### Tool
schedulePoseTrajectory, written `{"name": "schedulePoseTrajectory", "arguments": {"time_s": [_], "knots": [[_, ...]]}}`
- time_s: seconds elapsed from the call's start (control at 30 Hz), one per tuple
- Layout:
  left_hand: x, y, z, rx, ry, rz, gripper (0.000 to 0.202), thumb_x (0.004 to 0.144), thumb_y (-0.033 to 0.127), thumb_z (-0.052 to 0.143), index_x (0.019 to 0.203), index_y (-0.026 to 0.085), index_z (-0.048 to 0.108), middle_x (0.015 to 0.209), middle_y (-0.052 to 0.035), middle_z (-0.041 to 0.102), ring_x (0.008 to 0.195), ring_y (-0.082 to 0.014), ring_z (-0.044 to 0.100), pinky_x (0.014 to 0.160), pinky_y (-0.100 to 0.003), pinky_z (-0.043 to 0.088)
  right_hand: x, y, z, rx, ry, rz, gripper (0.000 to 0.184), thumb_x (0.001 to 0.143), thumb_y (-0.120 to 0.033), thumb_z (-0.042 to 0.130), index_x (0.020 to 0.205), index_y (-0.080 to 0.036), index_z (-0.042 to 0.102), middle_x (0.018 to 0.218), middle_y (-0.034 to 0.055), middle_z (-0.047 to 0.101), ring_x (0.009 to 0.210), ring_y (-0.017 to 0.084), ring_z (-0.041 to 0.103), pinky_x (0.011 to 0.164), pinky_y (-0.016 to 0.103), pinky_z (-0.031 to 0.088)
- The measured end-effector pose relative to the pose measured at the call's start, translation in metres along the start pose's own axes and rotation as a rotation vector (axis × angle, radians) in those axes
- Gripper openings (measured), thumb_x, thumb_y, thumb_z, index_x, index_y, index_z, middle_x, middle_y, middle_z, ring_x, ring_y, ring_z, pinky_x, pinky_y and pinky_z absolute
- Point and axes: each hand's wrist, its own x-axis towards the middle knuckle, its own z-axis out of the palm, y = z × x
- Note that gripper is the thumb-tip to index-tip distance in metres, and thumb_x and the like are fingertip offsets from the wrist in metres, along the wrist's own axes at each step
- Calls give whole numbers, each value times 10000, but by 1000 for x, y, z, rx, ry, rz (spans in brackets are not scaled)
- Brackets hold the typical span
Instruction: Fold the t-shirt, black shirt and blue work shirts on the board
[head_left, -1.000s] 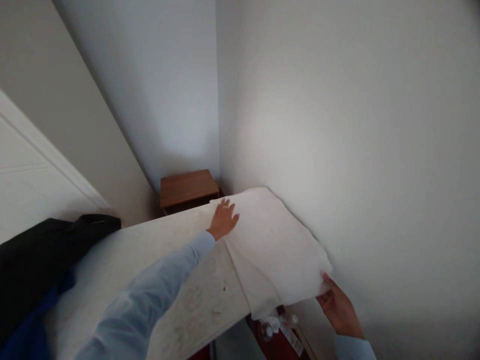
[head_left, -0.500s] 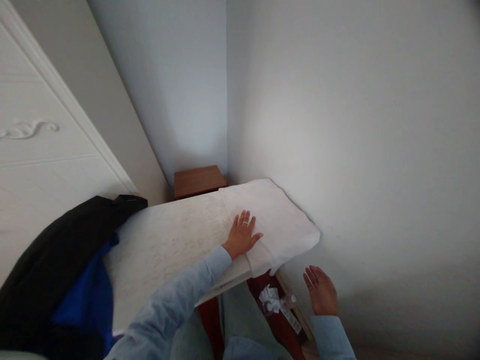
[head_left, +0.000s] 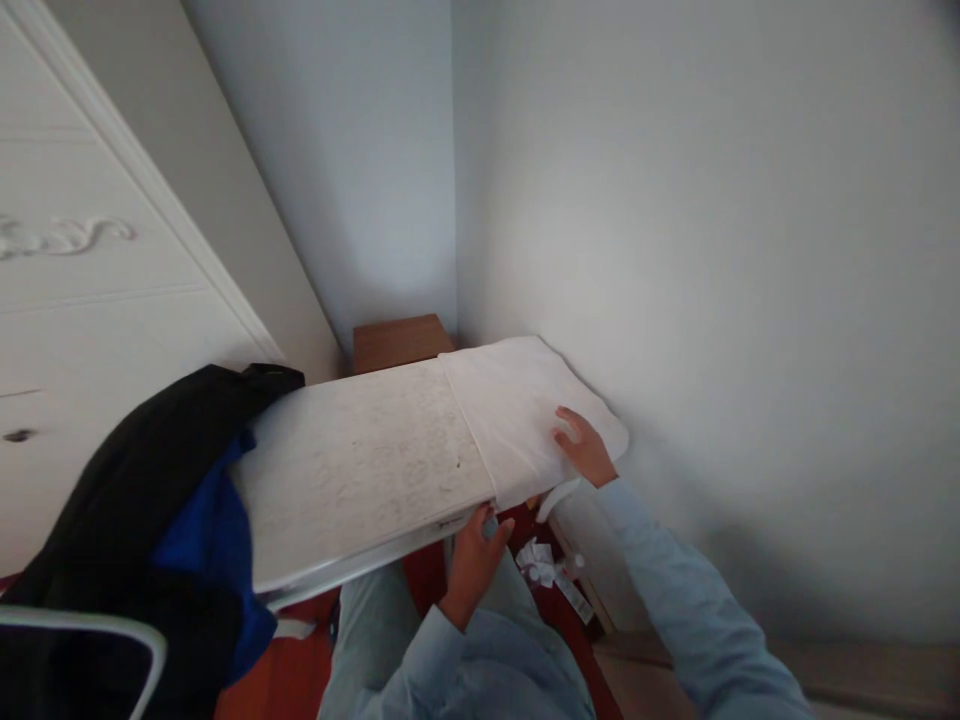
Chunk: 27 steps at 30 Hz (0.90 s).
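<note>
A long ironing board (head_left: 360, 460) with a worn, pale patterned cover reaches from the left toward the wall. A plain white cloth (head_left: 502, 390) is drawn over its right end, lying nearly flat. My right hand (head_left: 585, 450) is on the cloth near its front right side, fingers apart and slightly bent. My left hand (head_left: 472, 565) is at the board's front edge, by the near corner of the cloth. Its thumb and fingers are apart, and the fingertips are partly hidden at the edge.
Black and blue clothing (head_left: 202, 530) drapes over the board's left end, near a white metal bar (head_left: 97, 622). A brown wooden cabinet (head_left: 397, 340) stands in the corner. A white wardrobe (head_left: 112, 330) is at left, a wall at right. Crumpled clear packaging (head_left: 536, 562) lies below.
My left hand has left the board's top and come down to its front edge. My right hand has moved from beside the board onto the cloth, which now looks smoother at its near corner.
</note>
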Motion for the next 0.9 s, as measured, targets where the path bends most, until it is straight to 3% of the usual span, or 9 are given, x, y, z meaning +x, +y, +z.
{"name": "schedulePoseTrajectory", "arguments": {"time_s": [0.07,0.13,0.23,0.33,0.6,0.9], "knots": [[7,-2,9,-193,-23,-15,577,836,601,577,1215,174,655,1184,-131,733,563,-165,665,525,-292,502,6,14,5,-137,-94,-80,553,949,-586,478,1293,-188,647,1403,174,625,1321,325,568,1158,575,399],[14,-2,17,-299,-3,4,585,814,675,564,1062,161,692,949,-82,751,445,-122,553,466,-268,426,5,23,9,-236,-171,-136,564,973,-559,453,1344,-170,622,1434,185,600,1347,332,548,1153,571,406],[20,2,23,-287,62,54,565,803,726,547,709,177,642,617,-5,615,500,-133,507,520,-261,389,0,29,8,-370,-279,-195,561,999,-534,427,1363,-153,621,1465,193,573,1384,339,510,1150,559,401],[20,3,23,-231,97,99,559,808,704,543,566,201,532,545,16,516,567,-151,495,575,-276,380,3,33,1,-511,-370,-227,552,1029,-497,379,1398,-150,597,1516,185,522,1434,327,452,1162,559,373],[13,-17,21,-265,67,74,394,800,557,597,750,177,691,712,-34,683,694,-205,613,692,-319,473,16,41,-13,-641,-448,-226,548,1050,-473,327,1483,-196,519,1584,145,444,1484,290,381,1182,542,336],[15,-30,25,-222,91,40,462,821,618,552,797,177,689,725,-49,667,672,-204,611,602,-298,468,19,44,-18,-692,-472,-220,574,1046,-470,306,1510,-182,481,1598,145,420,1489,288,374,1185,534,335]]}}
